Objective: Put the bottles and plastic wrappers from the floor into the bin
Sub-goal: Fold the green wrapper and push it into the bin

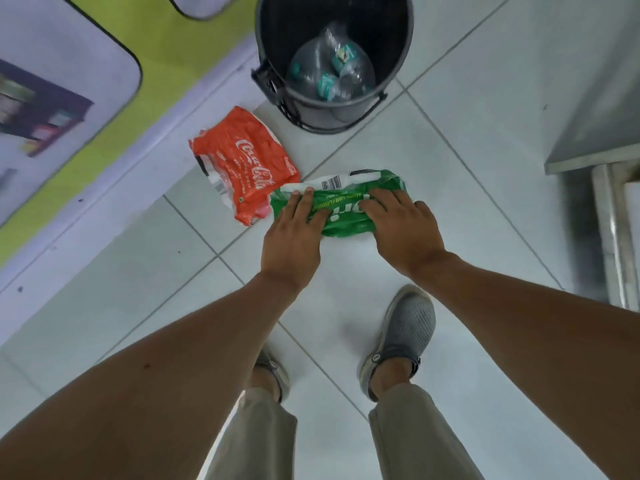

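Note:
A crumpled green plastic wrapper [346, 206] lies on the white tiled floor in front of my feet. My left hand [294, 237] grips its left end and my right hand [401, 226] grips its right end, fingers curled over the plastic. Just left of it, touching its corner, lies a red Coca-Cola wrapper [242, 164]. Beyond both stands the dark round bin [398, 64], with clear plastic bottles [332, 71] lying in its bottom.
A green and lilac printed panel [104, 98] runs along the left. A grey metal unit [595, 133] stands at the right edge. My grey shoes [401, 337] stand on the tiles below my hands.

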{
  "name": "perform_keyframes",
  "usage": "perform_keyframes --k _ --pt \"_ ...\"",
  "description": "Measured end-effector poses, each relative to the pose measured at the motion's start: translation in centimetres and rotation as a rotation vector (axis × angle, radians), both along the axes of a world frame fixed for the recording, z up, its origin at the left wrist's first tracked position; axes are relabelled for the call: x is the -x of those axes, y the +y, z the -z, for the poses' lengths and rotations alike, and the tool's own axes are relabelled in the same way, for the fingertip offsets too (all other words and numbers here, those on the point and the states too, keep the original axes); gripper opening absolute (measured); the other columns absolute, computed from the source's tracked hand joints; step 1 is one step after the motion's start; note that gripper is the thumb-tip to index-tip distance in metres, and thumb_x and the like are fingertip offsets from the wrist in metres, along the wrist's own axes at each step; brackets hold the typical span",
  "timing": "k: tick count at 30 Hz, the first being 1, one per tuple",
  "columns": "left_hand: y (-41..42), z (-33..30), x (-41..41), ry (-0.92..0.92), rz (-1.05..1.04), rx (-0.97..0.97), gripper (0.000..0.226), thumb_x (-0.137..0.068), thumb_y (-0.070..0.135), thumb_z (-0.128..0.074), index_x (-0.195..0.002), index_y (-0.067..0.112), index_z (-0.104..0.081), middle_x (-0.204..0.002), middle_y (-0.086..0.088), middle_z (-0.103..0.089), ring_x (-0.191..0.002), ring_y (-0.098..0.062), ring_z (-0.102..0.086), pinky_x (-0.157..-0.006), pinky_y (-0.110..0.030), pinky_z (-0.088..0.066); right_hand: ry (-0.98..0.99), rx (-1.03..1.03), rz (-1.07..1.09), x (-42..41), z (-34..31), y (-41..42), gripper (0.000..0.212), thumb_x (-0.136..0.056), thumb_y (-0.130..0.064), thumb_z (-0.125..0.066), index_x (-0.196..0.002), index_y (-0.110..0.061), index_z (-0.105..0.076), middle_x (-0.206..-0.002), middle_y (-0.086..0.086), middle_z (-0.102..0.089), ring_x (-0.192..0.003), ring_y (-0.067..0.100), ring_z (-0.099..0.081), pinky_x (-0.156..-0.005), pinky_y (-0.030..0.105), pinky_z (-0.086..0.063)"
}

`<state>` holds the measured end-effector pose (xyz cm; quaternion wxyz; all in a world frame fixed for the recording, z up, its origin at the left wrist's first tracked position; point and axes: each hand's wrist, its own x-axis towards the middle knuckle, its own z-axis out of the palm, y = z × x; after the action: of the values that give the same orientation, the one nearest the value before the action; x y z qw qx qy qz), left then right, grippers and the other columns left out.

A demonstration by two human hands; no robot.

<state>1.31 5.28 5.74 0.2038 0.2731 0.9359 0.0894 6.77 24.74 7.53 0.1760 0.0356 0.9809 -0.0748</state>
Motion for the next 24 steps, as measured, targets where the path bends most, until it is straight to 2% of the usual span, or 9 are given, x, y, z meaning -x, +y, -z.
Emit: perform_keyframes --k 6,10,14,17,19,21,24 --pt "1.3 -9.6 7.3 0.080 0.036 -0.077 0.045 -0.096 0.019 -0.064 -0.141 0.019 -0.058 -0.160 -0.015 -0.042 -0.149 -0.039 -0.037 -0.110 -0.054 -0.047 0.134 0.002 -0.023 6.0 -10.6 2.8 0.038 -0.091 -0.022 -0.065 -0.130 -0.018 -0.065 -0.137 0.006 -0.064 -0.118 0.031 -0.061 -0.081 0.044 -0.053" --pt "3.8 -12.1 13.2 0.132 0.093 -0.104 0.053 -0.094 0.027 -0.066 -0.145 0.017 -0.052 -0.160 -0.016 -0.040 -0.151 -0.039 -0.031 -0.122 -0.056 -0.033 0.193 -0.127 0.017 11.0 -13.7 4.6 0.035 -0.091 -0.019 -0.064 -0.127 -0.019 -0.067 -0.133 0.008 -0.066 -0.114 0.033 -0.061 -0.080 0.045 -0.052" --pt "6.1 -11.4 17.3 0.145 0.066 -0.053 0.072 -0.094 0.030 -0.066 -0.157 0.018 -0.033 -0.167 -0.017 -0.026 -0.156 -0.039 -0.021 -0.126 -0.055 -0.024 0.117 -0.274 0.059 16.3 -13.7 5.4 0.037 -0.085 -0.012 -0.063 -0.122 -0.018 -0.067 -0.123 0.009 -0.063 -0.110 0.036 -0.056 -0.083 0.048 -0.050" --pt "5.5 -9.5 18.6 0.145 0.034 -0.036 0.075 -0.095 0.032 -0.065 -0.159 0.018 -0.028 -0.168 -0.018 -0.024 -0.156 -0.040 -0.020 -0.126 -0.054 -0.023 -0.004 -0.375 0.057 19.6 -12.1 4.7 0.035 -0.084 -0.018 -0.063 -0.119 -0.019 -0.065 -0.119 0.010 -0.060 -0.112 0.035 -0.053 -0.090 0.050 -0.049" --pt "4.2 -8.5 18.4 0.137 0.036 -0.009 0.074 -0.096 0.032 -0.062 -0.160 0.017 -0.027 -0.168 -0.018 -0.024 -0.156 -0.040 -0.021 -0.125 -0.055 -0.026 -0.086 -0.401 0.053 21.1 -10.7 3.6 0.039 -0.083 -0.023 -0.067 -0.122 -0.021 -0.064 -0.122 0.010 -0.059 -0.115 0.033 -0.051 -0.097 0.051 -0.047" --pt "2.4 -7.6 17.6 0.113 0.028 0.007 0.073 -0.095 0.031 -0.063 -0.159 0.018 -0.029 -0.168 -0.019 -0.025 -0.155 -0.040 -0.022 -0.125 -0.056 -0.027 -0.130 -0.339 0.036 21.9 -9.2 2.1 0.050 -0.081 -0.021 -0.069 -0.130 -0.020 -0.060 -0.129 0.011 -0.057 -0.121 0.034 -0.050 -0.102 0.053 -0.046" --pt "-1.2 -6.8 16.2 0.066 -0.012 0.024 0.074 -0.090 0.031 -0.069 -0.155 0.015 -0.037 -0.164 -0.020 -0.032 -0.153 -0.042 -0.027 -0.124 -0.055 -0.028 -0.177 -0.259 0.031 21.5 -7.9 -0.1 0.073 -0.079 -0.020 -0.067 -0.148 -0.019 -0.043 -0.148 0.016 -0.046 -0.140 0.038 -0.038 -0.108 0.061 -0.042"
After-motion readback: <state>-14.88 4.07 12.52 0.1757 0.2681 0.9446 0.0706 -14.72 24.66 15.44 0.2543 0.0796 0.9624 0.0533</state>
